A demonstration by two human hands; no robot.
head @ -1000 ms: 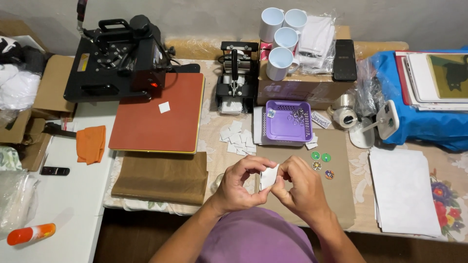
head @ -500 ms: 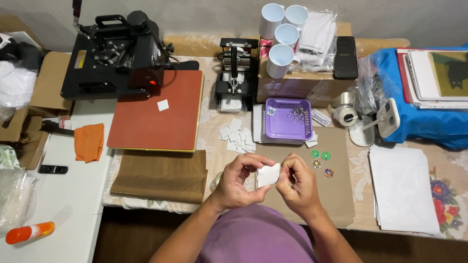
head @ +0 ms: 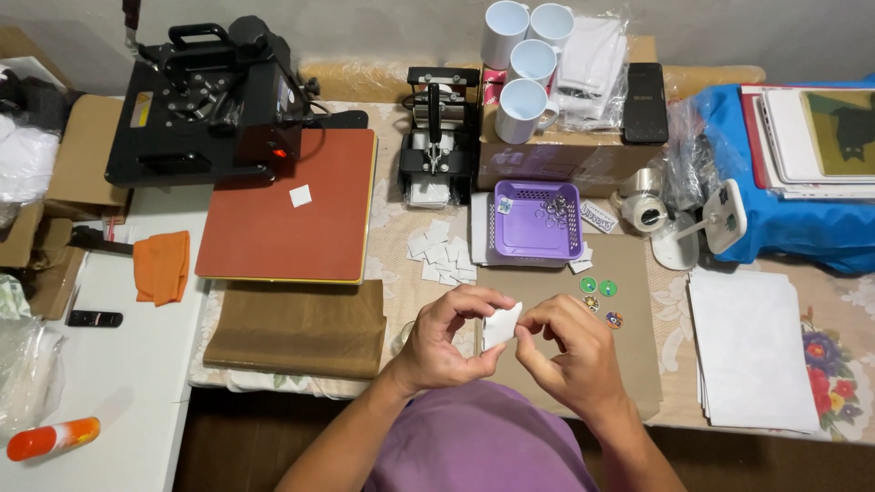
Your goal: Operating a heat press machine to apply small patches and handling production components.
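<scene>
Crowding table (head: 401,273), heat press (head: 205,100), mugs (head: 524,64)

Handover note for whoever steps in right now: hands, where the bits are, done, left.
Left hand and right hand: both pinch one small white square over the brown mat.
Loose white squares lie left of the purple tray; four round badges lie on the mat.
One square sits on the heat press platen.
Left: the pile of squares is untouched.
</scene>
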